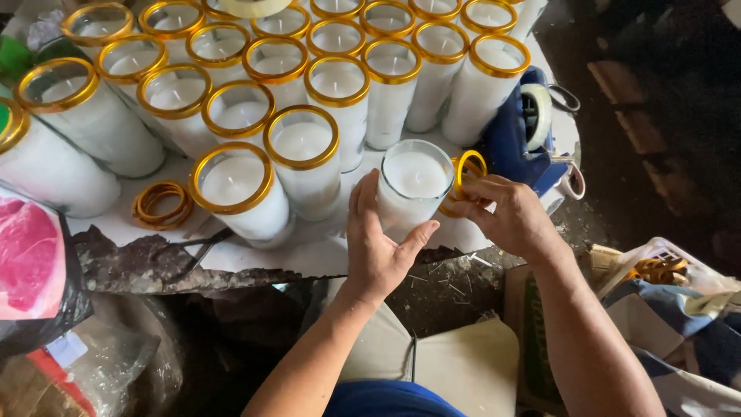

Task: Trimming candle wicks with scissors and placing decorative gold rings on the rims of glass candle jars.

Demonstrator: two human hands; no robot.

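My left hand [378, 243] wraps around a tall glass candle [413, 181] filled with white wax, whose rim is bare. It stands at the front edge of a white table [309, 251]. My right hand [509, 215] pinches a gold ring [468, 171] just right of the candle's rim. Behind them stand several glass candles [302, 154] with gold rings on their rims.
A small stack of loose gold rings [162, 202] lies on the table at the left. A blue tape dispenser [525, 127] sits at the table's right edge. A bag holding more gold rings [660, 270] lies at the lower right, a pink and black bag [35, 262] at the left.
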